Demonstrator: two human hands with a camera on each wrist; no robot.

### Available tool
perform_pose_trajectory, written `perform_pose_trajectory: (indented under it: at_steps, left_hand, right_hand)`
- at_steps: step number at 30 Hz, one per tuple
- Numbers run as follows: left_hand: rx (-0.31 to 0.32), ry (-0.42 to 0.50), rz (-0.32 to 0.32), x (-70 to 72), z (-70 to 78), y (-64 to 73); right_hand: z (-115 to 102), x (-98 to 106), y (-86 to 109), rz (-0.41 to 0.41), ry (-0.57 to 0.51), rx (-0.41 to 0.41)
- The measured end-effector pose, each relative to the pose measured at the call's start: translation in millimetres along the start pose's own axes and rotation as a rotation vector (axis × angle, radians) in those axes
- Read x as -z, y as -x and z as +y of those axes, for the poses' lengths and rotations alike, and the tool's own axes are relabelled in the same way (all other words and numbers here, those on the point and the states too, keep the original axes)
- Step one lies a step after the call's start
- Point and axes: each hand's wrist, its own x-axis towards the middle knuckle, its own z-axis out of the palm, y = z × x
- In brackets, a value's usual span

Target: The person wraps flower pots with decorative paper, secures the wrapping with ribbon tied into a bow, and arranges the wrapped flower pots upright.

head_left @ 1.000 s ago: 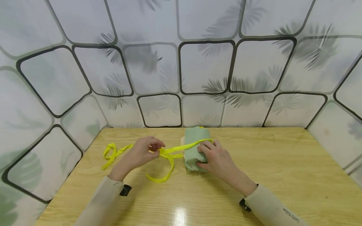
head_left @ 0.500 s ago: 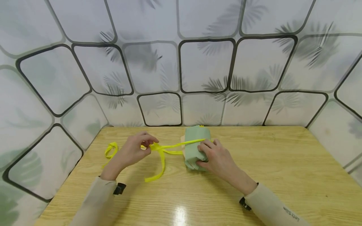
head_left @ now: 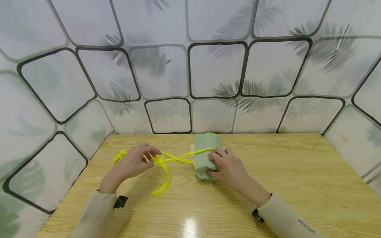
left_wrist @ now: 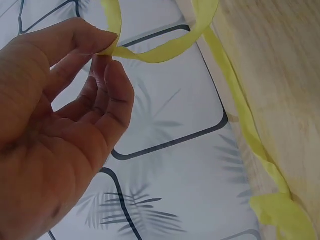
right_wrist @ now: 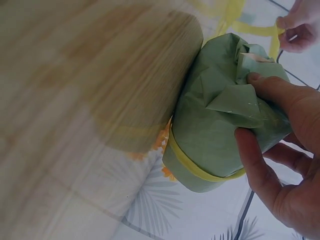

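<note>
A paper-wrapped, pale green bundle [head_left: 200, 165] lies on the table with crumpled folds at its near end. Around it runs a yellow ribbon [head_left: 168, 178], whose two strands cross to the left of the bundle. My left hand [head_left: 135, 162] pinches the ribbon between thumb and forefinger; in the left wrist view the ribbon [left_wrist: 167, 50] loops away from those fingertips. My right hand [head_left: 230, 168] holds the bundle at its right side, thumb on the folded end in the right wrist view. Orange flower shapes [right_wrist: 168, 172] show at the bundle's far end.
The wooden table [head_left: 282, 185] meets a patterned curtain [head_left: 217, 72] at the back and sides. A ribbon coil [head_left: 119, 155] lies behind my left hand. A peach-coloured edge [head_left: 192, 152] shows along the bundle's left side.
My left hand has moved left and slightly toward me, drawing the ribbon along; its strands now cross. The loose ribbon tail has shifted left. My right hand stays on the bundle.
</note>
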Motion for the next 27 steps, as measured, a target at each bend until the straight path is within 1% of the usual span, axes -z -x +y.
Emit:
perform_pose_trajectory:
  at_steps: [2, 5, 8, 13, 16, 18, 19, 22, 24, 25, 27]
  left_hand:
    - [0.022, -0.005, -0.027, -1.6, -1.5, 0.3]
    - [0.031, -0.013, -0.066, -5.4, -4.6, -0.7]
    - [0.036, 0.004, -0.120, -10.7, -8.7, -2.6]
    - [0.095, 0.062, -0.258, -18.8, -16.6, -3.3]
    - [0.141, 0.044, -0.325, -21.4, -20.7, -2.1]
    - [0.167, 0.006, -0.331, -22.1, -22.6, -0.9]
    - [0.187, -0.021, -0.322, -22.0, -23.0, 0.1]
    - [0.263, -0.110, -0.266, -18.0, -23.3, 4.1]
    - [0.316, -0.164, -0.236, -11.6, -22.0, 7.7]
    - [0.351, -0.171, -0.236, -7.8, -21.5, 9.5]
    - [0.404, -0.180, -0.266, 0.9, -20.7, 13.4]
  right_hand:
    - [0, 0, 0.1, -0.005, 0.000, -0.007]
    - [0, 1, 0.1, -0.014, -0.008, -0.022]
    - [1, 1, -0.1, -0.017, -0.009, -0.031]
    - [2, 1, 0.4, -0.017, -0.006, -0.014]
    - [2, 0, 0.6, -0.021, -0.014, -0.011]
    - [2, 0, 0.5, -0.022, -0.014, -0.015]
    - [2, 0, 0.4, -0.022, -0.015, -0.017]
    - [2, 0, 0.0, -0.022, -0.009, -0.020]
    - [2, 0, -0.5, -0.025, -0.004, -0.019]
    - [2, 0, -0.7, -0.027, -0.003, -0.020]
    - [2, 1, -1.3, -0.033, -0.005, -0.020]
